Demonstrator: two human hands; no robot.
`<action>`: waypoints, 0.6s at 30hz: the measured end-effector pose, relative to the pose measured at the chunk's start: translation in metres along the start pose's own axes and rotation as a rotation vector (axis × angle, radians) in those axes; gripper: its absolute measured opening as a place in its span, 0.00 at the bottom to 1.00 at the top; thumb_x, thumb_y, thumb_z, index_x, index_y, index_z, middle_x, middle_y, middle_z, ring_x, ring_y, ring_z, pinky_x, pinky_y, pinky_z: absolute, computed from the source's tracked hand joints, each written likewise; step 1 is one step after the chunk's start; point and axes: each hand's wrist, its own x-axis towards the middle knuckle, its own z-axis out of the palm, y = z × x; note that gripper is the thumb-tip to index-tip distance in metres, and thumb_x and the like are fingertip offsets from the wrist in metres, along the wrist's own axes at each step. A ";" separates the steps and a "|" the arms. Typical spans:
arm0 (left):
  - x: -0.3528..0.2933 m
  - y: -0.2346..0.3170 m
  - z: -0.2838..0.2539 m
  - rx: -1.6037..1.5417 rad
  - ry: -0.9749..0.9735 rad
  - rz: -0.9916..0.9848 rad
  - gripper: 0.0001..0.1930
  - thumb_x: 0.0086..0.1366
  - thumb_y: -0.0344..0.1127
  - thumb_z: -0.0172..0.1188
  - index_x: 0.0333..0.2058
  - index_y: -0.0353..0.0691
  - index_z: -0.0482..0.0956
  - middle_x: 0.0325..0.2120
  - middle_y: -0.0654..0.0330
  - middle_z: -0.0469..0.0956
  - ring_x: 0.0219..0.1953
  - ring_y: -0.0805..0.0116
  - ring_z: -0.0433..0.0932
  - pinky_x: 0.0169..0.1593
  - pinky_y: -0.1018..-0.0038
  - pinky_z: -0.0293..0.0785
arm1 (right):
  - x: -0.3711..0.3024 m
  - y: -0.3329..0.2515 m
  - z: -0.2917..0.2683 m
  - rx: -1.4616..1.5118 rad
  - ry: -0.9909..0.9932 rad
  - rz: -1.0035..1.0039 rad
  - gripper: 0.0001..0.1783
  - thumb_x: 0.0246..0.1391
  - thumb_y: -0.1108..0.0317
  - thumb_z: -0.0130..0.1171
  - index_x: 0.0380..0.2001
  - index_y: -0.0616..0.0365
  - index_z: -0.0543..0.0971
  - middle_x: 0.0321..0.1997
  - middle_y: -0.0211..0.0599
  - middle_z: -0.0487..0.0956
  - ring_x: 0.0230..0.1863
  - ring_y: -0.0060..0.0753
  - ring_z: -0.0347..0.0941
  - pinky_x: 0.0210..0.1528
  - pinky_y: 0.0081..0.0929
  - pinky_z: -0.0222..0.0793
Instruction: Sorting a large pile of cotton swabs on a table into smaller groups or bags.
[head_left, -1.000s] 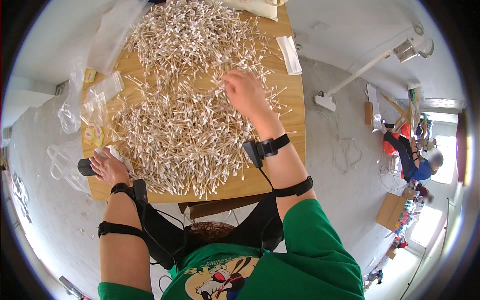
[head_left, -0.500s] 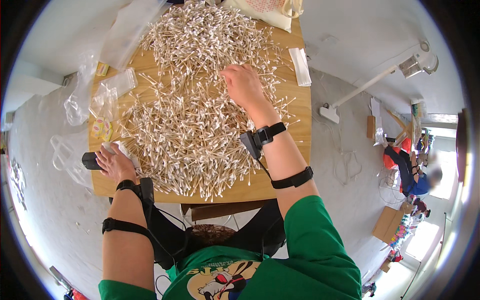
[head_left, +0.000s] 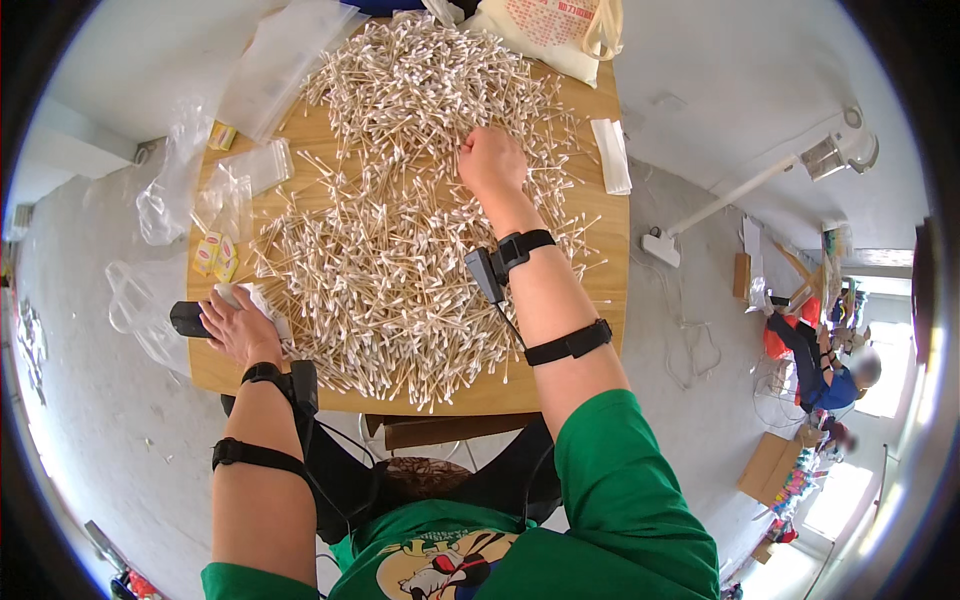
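A heap of loose cotton swabs point(head_left: 385, 285) with pale sticks and white tips covers much of the wooden table point(head_left: 480, 399). Over its upper middle, my right hand point(head_left: 494, 160) is closed, fingers curled down among the swabs; whatever they hold is hidden. My left hand point(head_left: 240, 328) lies at the near left corner with fingers stretched out. It rests partly over something white and soft-looking point(head_left: 262, 296), beside the swabs. A small black object point(head_left: 186, 319) sits at its fingertips, at the table's left edge.
Clear plastic bags point(head_left: 150, 310) hang off the left edge, near small yellow-and-white packets point(head_left: 214, 255). A cloth bag point(head_left: 545, 35) stands at the far right, and white paper strips point(head_left: 610, 156) lie on the right edge. Beyond are a white stand point(head_left: 735, 195) and a seated person point(head_left: 825, 370).
The fingers of my right hand have curled in from a more stretched-out pose, at nearly the same spot. My left hand stays in place. The whole view has shifted slightly.
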 end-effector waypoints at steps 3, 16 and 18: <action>0.001 0.000 -0.003 -0.031 -0.029 -0.009 0.30 0.66 0.58 0.33 0.62 0.50 0.53 0.65 0.61 0.47 0.66 0.63 0.43 0.65 0.58 0.38 | 0.000 -0.002 -0.005 0.002 -0.074 0.108 0.11 0.49 0.64 0.55 0.35 0.57 0.79 0.39 0.41 0.77 0.45 0.42 0.73 0.45 0.35 0.70; -0.005 0.007 -0.010 -0.054 -0.030 -0.002 0.29 0.66 0.55 0.34 0.61 0.49 0.55 0.64 0.60 0.49 0.67 0.62 0.43 0.65 0.58 0.38 | 0.015 0.003 -0.007 0.011 -0.125 0.246 0.11 0.45 0.63 0.57 0.30 0.58 0.80 0.37 0.44 0.79 0.41 0.43 0.76 0.40 0.36 0.73; -0.002 0.004 -0.011 -0.048 -0.026 -0.013 0.29 0.66 0.55 0.34 0.61 0.49 0.55 0.64 0.60 0.48 0.67 0.62 0.43 0.65 0.57 0.37 | 0.012 0.003 -0.014 0.118 -0.092 0.193 0.12 0.43 0.62 0.57 0.30 0.56 0.81 0.31 0.41 0.80 0.37 0.41 0.77 0.37 0.35 0.72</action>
